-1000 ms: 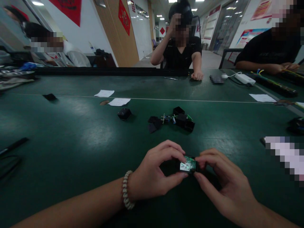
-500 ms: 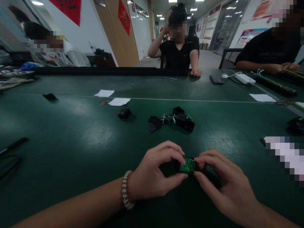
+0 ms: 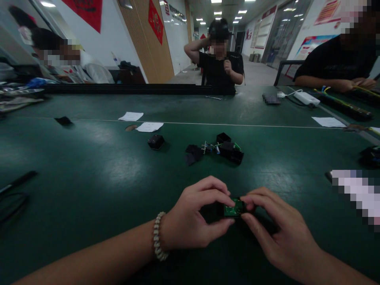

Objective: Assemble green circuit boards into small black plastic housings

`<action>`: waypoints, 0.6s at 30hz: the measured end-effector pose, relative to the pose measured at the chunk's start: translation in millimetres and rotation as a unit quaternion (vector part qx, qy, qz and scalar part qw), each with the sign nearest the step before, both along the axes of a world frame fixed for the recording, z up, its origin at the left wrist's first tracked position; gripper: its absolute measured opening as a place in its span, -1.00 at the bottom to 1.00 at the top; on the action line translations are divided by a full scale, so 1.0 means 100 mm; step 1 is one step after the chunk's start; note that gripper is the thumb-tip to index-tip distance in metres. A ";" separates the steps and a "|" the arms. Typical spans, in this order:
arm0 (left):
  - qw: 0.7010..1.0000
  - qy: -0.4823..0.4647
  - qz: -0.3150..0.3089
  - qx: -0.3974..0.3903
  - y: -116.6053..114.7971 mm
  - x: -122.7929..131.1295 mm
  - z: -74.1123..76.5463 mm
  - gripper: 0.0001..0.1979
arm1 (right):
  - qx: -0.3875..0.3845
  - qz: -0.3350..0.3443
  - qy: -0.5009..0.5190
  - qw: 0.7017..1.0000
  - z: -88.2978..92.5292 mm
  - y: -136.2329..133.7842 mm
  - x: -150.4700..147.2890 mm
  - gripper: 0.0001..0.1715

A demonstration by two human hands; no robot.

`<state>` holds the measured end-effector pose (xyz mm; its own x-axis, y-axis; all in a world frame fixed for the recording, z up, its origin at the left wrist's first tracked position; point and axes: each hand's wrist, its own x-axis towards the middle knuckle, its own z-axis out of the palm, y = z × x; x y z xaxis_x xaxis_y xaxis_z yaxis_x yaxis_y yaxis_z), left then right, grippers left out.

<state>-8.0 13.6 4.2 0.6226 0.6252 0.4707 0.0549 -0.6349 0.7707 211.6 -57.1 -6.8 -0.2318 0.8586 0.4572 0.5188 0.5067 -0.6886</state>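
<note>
Left hand [image 3: 198, 217] and right hand [image 3: 283, 233] both pinch the green circuit board [image 3: 233, 211], prob so it doesn't wobble.

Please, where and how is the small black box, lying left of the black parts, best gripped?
Probably by opposite sides, from above: the black box looks squat and blocky, and sits on the table, apart from the black parts.
</note>
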 end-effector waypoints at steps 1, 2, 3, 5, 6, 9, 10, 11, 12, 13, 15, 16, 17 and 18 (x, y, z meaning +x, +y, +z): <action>1.000 0.001 0.001 0.002 0.00 0.00 0.00 -0.73 | 0.000 0.000 0.000 1.000 0.00 0.00 0.00 -0.73; 1.000 0.001 0.002 0.004 0.00 0.00 0.00 -0.74 | 0.000 0.000 0.001 1.000 -0.01 0.00 0.00 -0.73; 1.000 0.000 0.002 0.005 -0.01 0.00 0.00 -0.74 | 0.002 0.000 0.003 1.000 -0.01 0.00 0.00 -0.72; 1.000 -0.003 0.000 0.007 -0.01 0.00 0.00 -0.75 | 0.004 0.002 0.008 1.000 -0.02 -0.01 0.00 -0.71; 1.000 -0.006 0.000 0.006 -0.01 0.01 0.00 -0.75 | 0.001 0.003 0.013 1.000 -0.02 -0.01 0.00 -0.71; 1.000 -0.014 -0.005 0.002 -0.02 0.01 0.00 -0.76 | -0.010 -0.003 0.040 0.999 -0.03 -0.03 0.01 -0.67; 1.000 -0.016 -0.007 0.000 -0.02 0.01 0.00 -0.76 | -0.015 -0.008 0.048 0.999 -0.04 -0.03 0.01 -0.65; 1.000 -0.017 -0.008 -0.001 -0.02 0.01 0.00 -0.76 | -0.020 -0.012 0.055 0.998 -0.04 -0.03 0.00 -0.62; 1.000 -0.018 -0.009 -0.004 -0.02 0.01 0.00 -0.76 | -0.025 -0.014 0.060 0.998 -0.04 -0.03 0.00 -0.58; 1.000 -0.019 -0.009 -0.007 -0.02 0.01 0.00 -0.75 | -0.028 -0.013 0.063 0.998 -0.04 -0.03 0.00 -0.54; 1.000 -0.020 -0.008 -0.012 -0.02 0.01 0.01 -0.73 | -0.031 -0.004 0.060 0.998 -0.04 -0.02 -0.01 -0.47; 1.000 -0.019 -0.009 -0.014 -0.03 0.01 0.01 -0.73 | -0.031 0.003 0.056 0.998 -0.03 -0.02 -0.01 -0.45; 1.000 -0.018 -0.011 -0.014 -0.03 0.00 0.01 -0.73 | -0.029 0.008 0.051 0.998 -0.03 -0.02 -0.01 -0.45; 1.000 -0.016 -0.013 -0.012 -0.03 0.00 0.02 -0.73 | -0.026 0.012 0.046 0.999 -0.02 -0.01 -0.01 -0.46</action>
